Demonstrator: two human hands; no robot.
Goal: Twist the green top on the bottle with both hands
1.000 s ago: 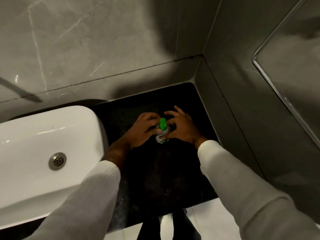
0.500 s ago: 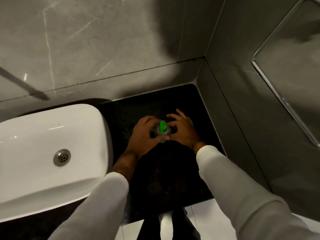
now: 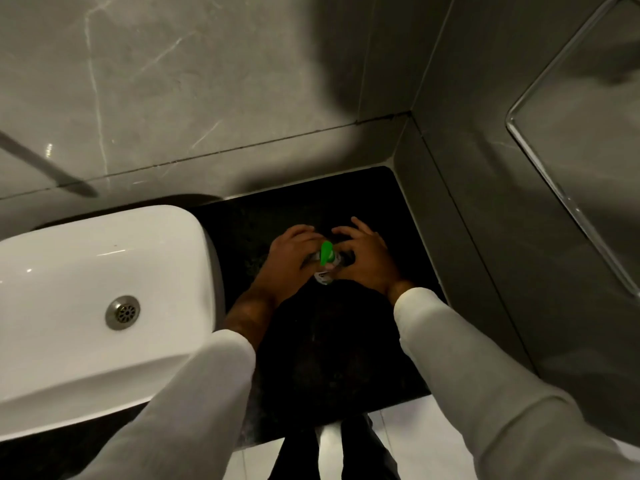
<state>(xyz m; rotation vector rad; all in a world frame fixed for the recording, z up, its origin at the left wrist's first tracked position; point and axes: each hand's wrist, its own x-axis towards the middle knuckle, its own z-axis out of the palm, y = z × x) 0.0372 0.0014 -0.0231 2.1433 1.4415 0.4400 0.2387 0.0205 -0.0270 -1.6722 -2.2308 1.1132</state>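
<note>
Looking down from the head camera, I see both hands meeting over a small clear bottle with a bright green pump top, which stands on a black speckled stone countertop in the corner of a bathroom. The left hand wraps its curled fingers around the left side of the bottle's body, gripping it. The right hand comes in from the other side, its fingers bent and spread around the neck just beside the green top; I cannot tell how firmly it grips, since the fingertips are dim and partly hidden. The bottle leans slightly, its white-labelled lower part showing just below the hands. Both arms wear pale long sleeves, the left one pushed back to bare the forearm. To the left of the hands sits a white rectangular ceramic basin with a round metal drain. Grey marble-patterned wall tiles rise behind the countertop, and a glass panel with a rounded corner hangs on the right wall.
</note>
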